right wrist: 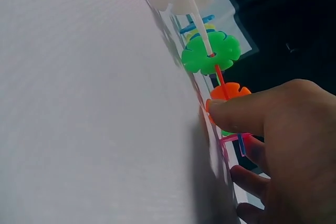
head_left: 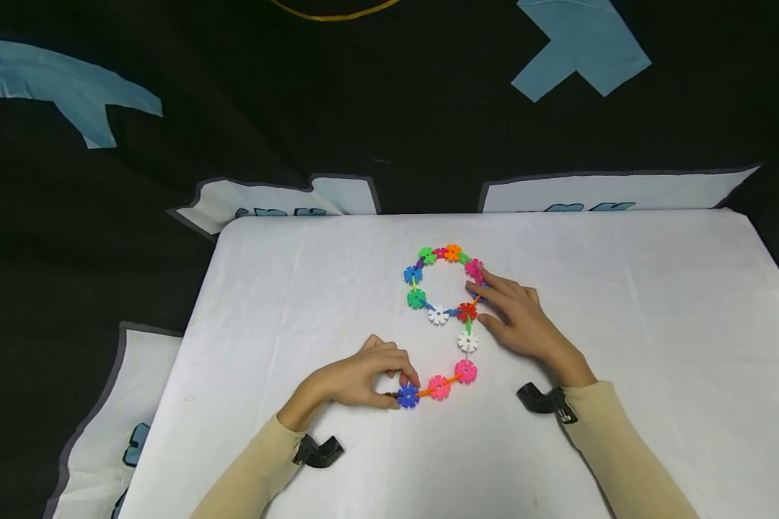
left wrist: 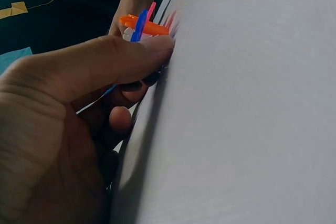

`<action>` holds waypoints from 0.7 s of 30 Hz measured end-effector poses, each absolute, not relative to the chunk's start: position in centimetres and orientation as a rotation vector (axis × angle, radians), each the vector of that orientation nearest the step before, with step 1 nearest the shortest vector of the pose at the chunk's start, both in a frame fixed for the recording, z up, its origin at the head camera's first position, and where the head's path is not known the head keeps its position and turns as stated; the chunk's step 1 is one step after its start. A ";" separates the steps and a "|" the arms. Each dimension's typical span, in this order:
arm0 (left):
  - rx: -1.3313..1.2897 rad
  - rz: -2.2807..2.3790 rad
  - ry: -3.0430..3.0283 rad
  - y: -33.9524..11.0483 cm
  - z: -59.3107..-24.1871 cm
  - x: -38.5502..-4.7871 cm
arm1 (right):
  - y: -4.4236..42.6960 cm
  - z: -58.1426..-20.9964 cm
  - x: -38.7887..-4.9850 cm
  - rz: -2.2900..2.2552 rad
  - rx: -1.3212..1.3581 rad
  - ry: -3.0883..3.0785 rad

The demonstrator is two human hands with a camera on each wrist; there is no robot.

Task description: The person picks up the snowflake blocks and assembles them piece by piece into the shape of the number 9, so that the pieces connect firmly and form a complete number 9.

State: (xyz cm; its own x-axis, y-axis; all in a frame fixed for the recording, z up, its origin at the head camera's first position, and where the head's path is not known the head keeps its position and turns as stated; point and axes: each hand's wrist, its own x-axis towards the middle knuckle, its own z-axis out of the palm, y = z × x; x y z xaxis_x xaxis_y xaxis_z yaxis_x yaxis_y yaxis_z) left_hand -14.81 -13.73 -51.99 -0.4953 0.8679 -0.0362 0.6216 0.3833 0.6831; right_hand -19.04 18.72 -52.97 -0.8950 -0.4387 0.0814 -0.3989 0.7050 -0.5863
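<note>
A chain of coloured interlocking snowflake discs lies on the white table, with a closed ring at its far end and a tail curving toward me. At the tail's near end my left hand [head_left: 366, 375] pinches a dark snowflake disc [head_left: 392, 394] between thumb and fingers, right beside a blue disc [head_left: 408, 396]. Two pink discs [head_left: 438, 387] follow, joined by orange ones. My right hand [head_left: 519, 317] rests at the ring's right side, fingers extended and spread over it. Its thumb touches the red disc [head_left: 467, 311]; the fingertips lie near a pink disc [head_left: 474, 268] and partly cover a blue one.
White cloth covers the table [head_left: 285, 288]. Dark fabric with light blue patches [head_left: 578, 43] hangs beyond its far edge. A black wrist mount [head_left: 318, 452] sits on the left sleeve, another [head_left: 545, 401] on the right sleeve.
</note>
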 end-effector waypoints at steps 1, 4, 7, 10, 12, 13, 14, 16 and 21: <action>1.295 0.866 2.259 -13.6 -52.0 -14.9 | 18.9 -52.9 -19.1 -0.955 -0.697 2.844; 1.312 0.870 2.250 -13.0 -51.9 -15.2 | 19.4 -52.8 -19.2 -0.937 -0.689 2.857; 1.318 0.872 2.241 -12.7 -52.0 -15.3 | 19.7 -52.9 -19.2 -0.925 -0.684 2.864; 1.326 0.866 2.244 -12.6 -52.1 -15.2 | 19.8 -53.0 -19.1 -0.926 -0.687 2.864; 1.325 0.869 2.246 -12.6 -52.2 -15.1 | 19.8 -53.0 -19.1 -0.933 -0.692 2.866; 1.327 0.870 2.247 -12.6 -52.2 -15.1 | 19.8 -53.1 -19.0 -0.936 -0.694 2.863; 1.327 0.870 2.247 -12.6 -52.1 -15.1 | 19.8 -53.1 -19.0 -0.939 -0.697 2.862; 1.331 0.867 2.251 -12.6 -52.1 -15.1 | 19.7 -53.1 -19.0 -0.941 -0.702 2.862; 1.350 0.855 2.253 -12.6 -51.8 -15.3 | 19.8 -53.0 -19.2 -0.939 -0.696 2.866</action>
State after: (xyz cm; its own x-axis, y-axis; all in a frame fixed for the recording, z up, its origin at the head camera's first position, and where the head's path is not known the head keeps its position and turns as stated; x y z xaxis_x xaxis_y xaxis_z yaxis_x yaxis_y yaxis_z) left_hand -15.26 -12.57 -51.78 -0.4681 0.8836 -0.0099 0.6544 0.3541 0.6681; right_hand -19.18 19.80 -53.02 -0.8979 -0.4303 0.0935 -0.4022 0.7151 -0.5717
